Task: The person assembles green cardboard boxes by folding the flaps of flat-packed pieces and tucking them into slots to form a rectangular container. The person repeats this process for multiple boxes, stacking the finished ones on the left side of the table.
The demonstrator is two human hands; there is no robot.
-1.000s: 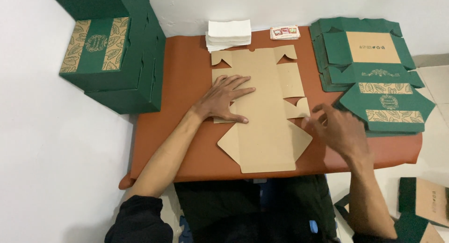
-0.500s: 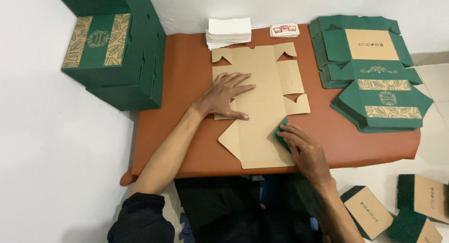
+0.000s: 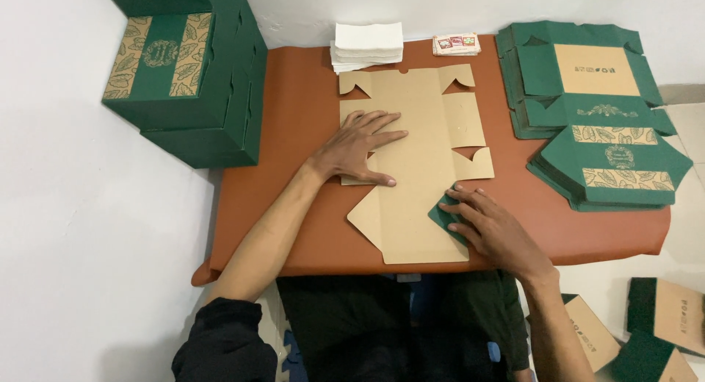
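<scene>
Pressing flat cardboard blank (image 3: 415,169): left hand (image 3: 360,147) spread; right hand (image 3: 488,224) spread, half-hiding folded green flap (image 3: 443,213).

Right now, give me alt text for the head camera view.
A left hand presses flat on an unfolded brown carton on an orange table, while the right hand folds a green flap inward. Flat green cartons lie stacked right.
</scene>
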